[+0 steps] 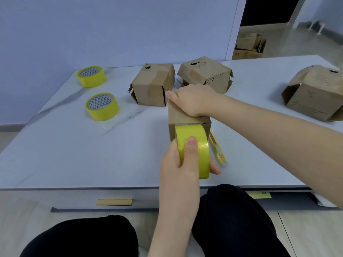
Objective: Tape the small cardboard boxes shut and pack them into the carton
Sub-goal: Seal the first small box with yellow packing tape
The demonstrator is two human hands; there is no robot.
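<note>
A small cardboard box (pixel 176 115) stands in the middle of the white table (pixel 74 154). My right hand (pixel 193 101) lies flat on its top and presses it down. My left hand (pixel 181 160) grips a yellow tape roll (pixel 200 151) against the box's near face, thumb on the roll's outer band. A strip of tape runs from the roll onto the box's top edge. Two more small boxes (pixel 152 86) (pixel 204 75) stand behind it, flaps loose at their sides. A fourth box (pixel 315 93) sits at the far right.
Two spare yellow tape rolls (pixel 91 76) (pixel 102 106) lie on the left of the table. A yellow utility knife (pixel 219 151) lies just right of the box I hold. Cardboard cartons (pixel 248 45) stand on the floor beyond the table. My knees are under the near edge.
</note>
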